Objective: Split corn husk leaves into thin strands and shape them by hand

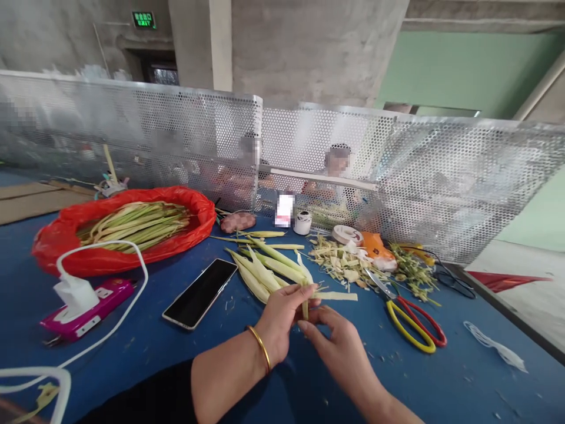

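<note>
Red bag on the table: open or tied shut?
Open: the red bag's rim is spread wide, and long stalks show inside it.

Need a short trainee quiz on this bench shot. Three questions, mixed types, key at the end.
1. True or false: the scissors lie on the blue table, touching neither the left hand nor the right hand.

2. Which wrist wears the gold bangle?
A) left
B) right
C) both

3. Short answer: what do the two hands hold between them?

Key
1. True. The scissors lie to the right of both hands, near a heap of scraps.
2. A.
3. Pale husk-like strips, partly hidden by the hands.
</note>
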{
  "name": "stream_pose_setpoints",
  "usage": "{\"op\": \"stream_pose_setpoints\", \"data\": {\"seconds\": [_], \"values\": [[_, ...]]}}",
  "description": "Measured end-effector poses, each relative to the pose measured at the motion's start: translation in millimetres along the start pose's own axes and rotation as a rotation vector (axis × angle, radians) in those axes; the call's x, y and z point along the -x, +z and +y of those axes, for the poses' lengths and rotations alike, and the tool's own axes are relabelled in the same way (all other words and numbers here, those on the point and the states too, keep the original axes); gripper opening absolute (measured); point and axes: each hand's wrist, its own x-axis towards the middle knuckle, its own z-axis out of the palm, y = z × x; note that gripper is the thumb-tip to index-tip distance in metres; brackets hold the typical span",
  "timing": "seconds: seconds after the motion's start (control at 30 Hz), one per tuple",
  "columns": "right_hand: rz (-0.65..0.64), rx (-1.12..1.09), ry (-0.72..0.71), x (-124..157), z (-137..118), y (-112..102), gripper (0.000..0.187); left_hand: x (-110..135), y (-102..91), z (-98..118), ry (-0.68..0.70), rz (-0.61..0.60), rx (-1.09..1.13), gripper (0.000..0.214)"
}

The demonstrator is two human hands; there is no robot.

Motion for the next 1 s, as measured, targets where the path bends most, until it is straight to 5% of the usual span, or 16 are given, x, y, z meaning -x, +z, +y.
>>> {"op": "stream_pose_setpoints", "data": {"seconds": [0.27,0.73,0.9,1.0], "values": [[0.066,-0.180,0.097,-2,9,2,0.025,2,0.5,6,0.055,-0.262,-0.159,0.026],[-0.124,-0.286,-0.009,2,-11,1,0.018,2,-0.2,11,0.060,-0.077,-0.149,0.029],[-0.138,-0.062,-0.051,5,-11,-2,0.023,2,-2.4,11,-0.006,-0.065,-0.094,0.032],[0.062,0.215,-0.192,6,-12,-17,0.028,0,-3.3,12,0.048,-0.093,-0.092,0.026]]}}
